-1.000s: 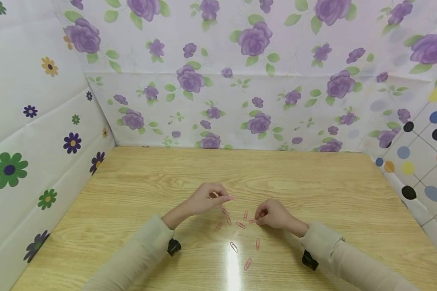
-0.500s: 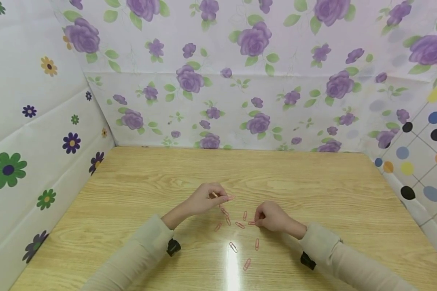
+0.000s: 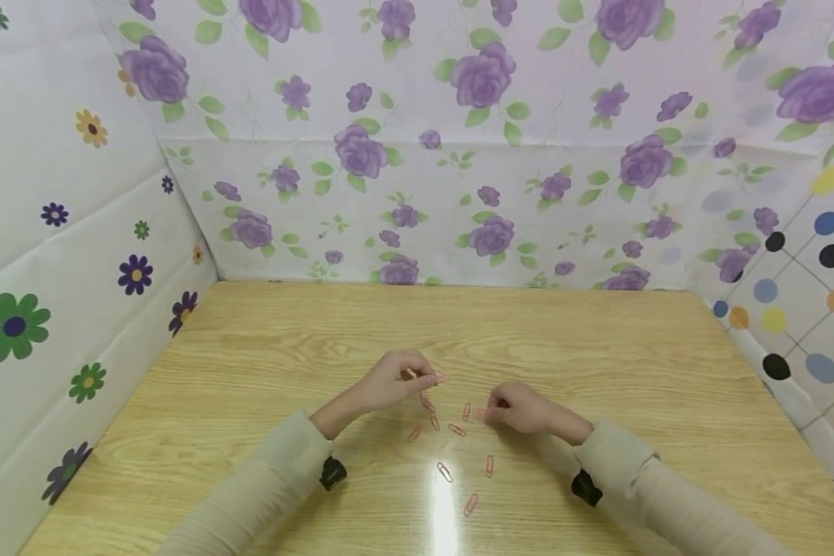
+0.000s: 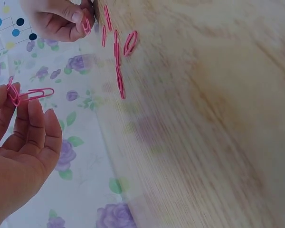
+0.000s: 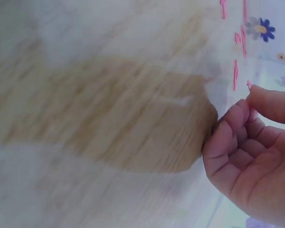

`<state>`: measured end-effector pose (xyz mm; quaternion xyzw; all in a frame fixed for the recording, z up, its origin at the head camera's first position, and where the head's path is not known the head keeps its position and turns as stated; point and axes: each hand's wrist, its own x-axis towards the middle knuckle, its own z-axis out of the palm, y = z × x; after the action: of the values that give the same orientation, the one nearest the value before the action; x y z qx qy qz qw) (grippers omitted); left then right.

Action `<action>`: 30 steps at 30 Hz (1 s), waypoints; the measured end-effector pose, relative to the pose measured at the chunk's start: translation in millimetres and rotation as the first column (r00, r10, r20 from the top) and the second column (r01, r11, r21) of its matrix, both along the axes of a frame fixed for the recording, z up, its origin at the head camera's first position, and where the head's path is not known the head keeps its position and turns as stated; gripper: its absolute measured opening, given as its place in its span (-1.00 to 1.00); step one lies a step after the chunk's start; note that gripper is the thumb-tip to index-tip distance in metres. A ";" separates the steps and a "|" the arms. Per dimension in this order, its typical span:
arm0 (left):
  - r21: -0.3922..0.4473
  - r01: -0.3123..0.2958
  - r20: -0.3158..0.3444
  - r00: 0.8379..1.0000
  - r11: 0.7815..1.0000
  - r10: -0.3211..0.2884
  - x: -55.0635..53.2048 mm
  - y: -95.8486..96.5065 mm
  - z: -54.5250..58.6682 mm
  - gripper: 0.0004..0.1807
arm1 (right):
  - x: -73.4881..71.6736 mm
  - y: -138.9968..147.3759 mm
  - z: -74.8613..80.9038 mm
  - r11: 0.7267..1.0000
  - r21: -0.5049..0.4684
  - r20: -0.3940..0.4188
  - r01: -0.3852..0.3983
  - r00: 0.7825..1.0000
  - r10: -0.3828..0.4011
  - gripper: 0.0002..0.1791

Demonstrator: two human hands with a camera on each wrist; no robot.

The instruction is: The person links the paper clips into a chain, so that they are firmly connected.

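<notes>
My left hand [image 3: 392,380] pinches a pink paper clip [image 4: 13,93] between thumb and finger, above the table. A second pink clip [image 4: 40,93] is hooked to it and sticks out past the fingertips. Below that hand, more pink clips [image 3: 428,404] trail down in a line toward the tabletop. To the right, my right hand [image 3: 524,409] pinches a single pink paper clip [image 4: 87,26] by thumb and fingertips. Only the tip of this clip [image 5: 249,84] shows beyond the thumb in the right wrist view.
Several loose pink paper clips lie on the wooden table [image 3: 306,324], including one between the hands [image 3: 457,430] and one nearer the front [image 3: 470,505]. A flowered cloth [image 3: 361,201] hangs behind the table, with patterned cloths at both sides.
My right hand has lifted its paper clip from close to the tabletop, rising slightly. The left hand stays nearly still with its clips.
</notes>
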<state>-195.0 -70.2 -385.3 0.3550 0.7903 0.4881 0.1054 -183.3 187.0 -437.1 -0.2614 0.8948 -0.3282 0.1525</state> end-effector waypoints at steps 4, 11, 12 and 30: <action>0.000 -0.002 -0.008 1.000 1.000 0.002 -10.3 -1.8 -18.6 -0.84 | -2.3 4.3 2.6 0.997 -0.066 0.102 0.032 0.994 -0.025 -0.76; 0.020 0.039 -0.040 0.998 0.999 -0.038 -13.9 -1.1 -24.7 -0.84 | -7.1 9.0 6.5 0.978 -0.208 0.244 0.027 0.969 0.025 -0.72; 0.024 0.047 -0.042 0.998 0.999 -0.046 -13.8 -0.9 -24.5 -0.84 | -7.4 9.3 7.5 0.974 -0.224 0.253 0.025 0.967 0.033 -0.72; 0.003 0.040 -0.142 0.989 0.999 -0.039 -11.7 2.1 -20.0 -0.85 | -9.5 10.2 28.3 0.920 -0.360 0.435 0.152 0.900 0.021 -0.73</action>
<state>-206.8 -68.2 -405.3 0.4047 0.7871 0.4619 0.0575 -192.8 197.2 -408.9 -0.1764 0.7650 -0.5523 0.2806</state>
